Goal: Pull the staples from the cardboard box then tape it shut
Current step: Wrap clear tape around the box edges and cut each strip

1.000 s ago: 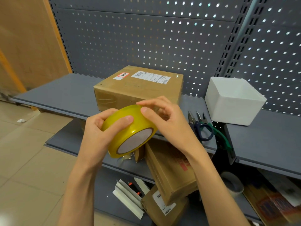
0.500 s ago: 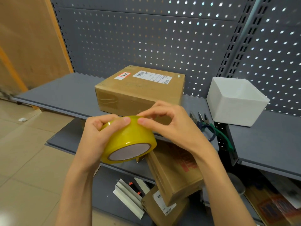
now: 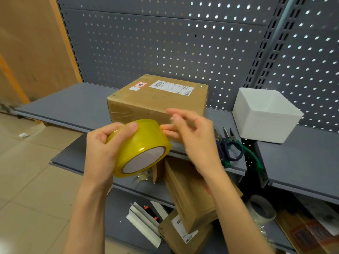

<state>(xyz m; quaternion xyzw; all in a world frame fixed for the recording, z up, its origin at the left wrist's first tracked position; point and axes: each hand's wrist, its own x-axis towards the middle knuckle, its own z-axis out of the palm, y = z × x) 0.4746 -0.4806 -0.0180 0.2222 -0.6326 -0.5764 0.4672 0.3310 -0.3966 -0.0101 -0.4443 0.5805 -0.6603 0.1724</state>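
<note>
A closed cardboard box (image 3: 157, 99) with shipping labels on top sits on the grey shelf (image 3: 73, 103). In front of it my left hand (image 3: 102, 149) grips a yellow roll of packing tape (image 3: 145, 142), thumb on top, the grey core facing me. My right hand (image 3: 194, 136) is just right of the roll; its thumb and forefinger pinch the clear free end of the tape, lifted a little off the roll. The fingertips are blurred. No staples can be made out on the box.
Blue-handled scissors (image 3: 229, 149) and green-handled pliers (image 3: 245, 151) lie on the shelf right of my hands. A white bin (image 3: 264, 116) stands at the back right. Below are more cardboard boxes (image 3: 189, 195), white strips and a clear tape roll (image 3: 260, 209).
The roll has tipped so its core faces more towards me. My right hand's fingers have come off the roll's surface and lifted up and to the right, pinching the tape end.
</note>
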